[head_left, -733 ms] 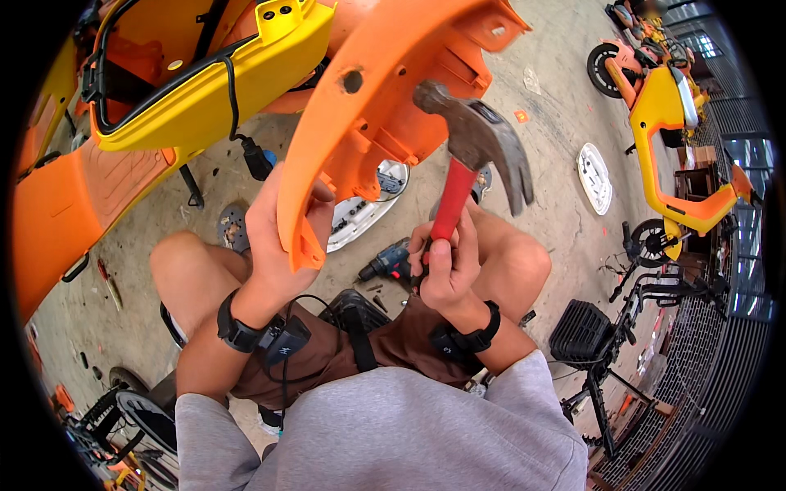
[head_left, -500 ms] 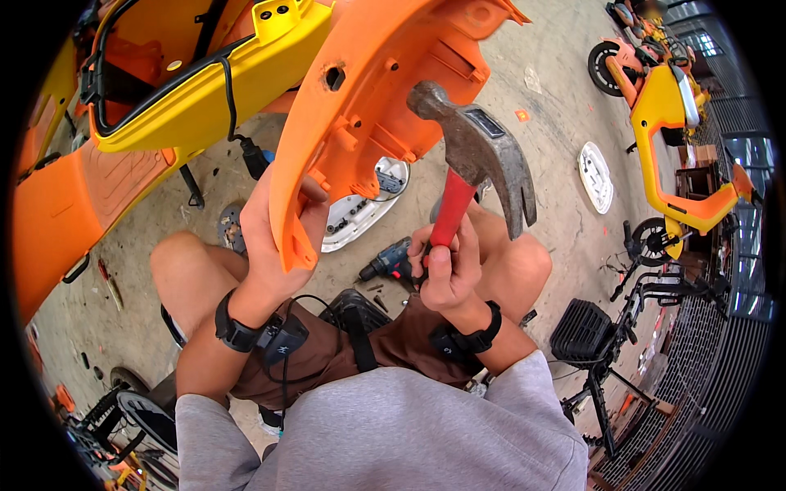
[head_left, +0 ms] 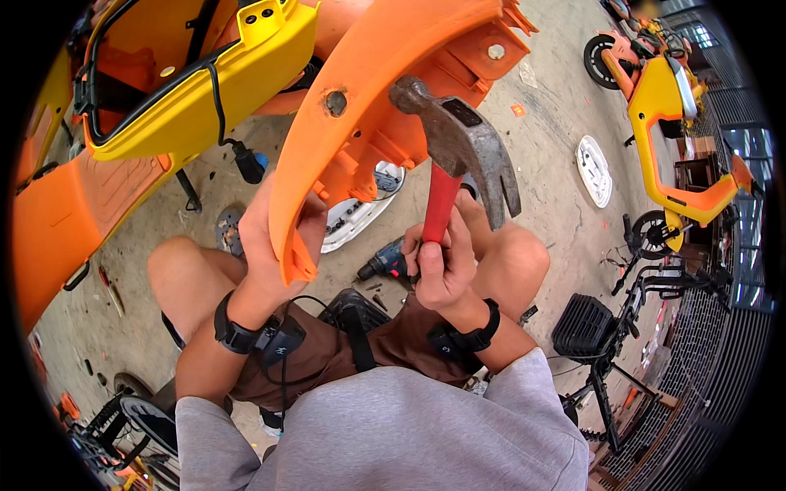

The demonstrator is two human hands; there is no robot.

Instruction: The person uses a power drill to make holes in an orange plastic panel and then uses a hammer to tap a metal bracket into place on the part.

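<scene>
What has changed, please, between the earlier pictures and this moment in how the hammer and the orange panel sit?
The claw hammer has swung left, so its striking face now meets the orange panel beside a round hole. The right hand kept its grip on the red handle. The left hand still clasps the panel's lower edge, and the drill on the floor has not moved.

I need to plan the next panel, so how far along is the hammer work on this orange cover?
Done: the orange panel is off any scooter, gripped at its lower edge by the left hand. In hand: the right hand grips the red-handled claw hammer, its face close to the panel's inner side, beside a round hole. Left: a metal fastener near the panel's top is in place; the cordless drill lies unused on the floor.
</scene>
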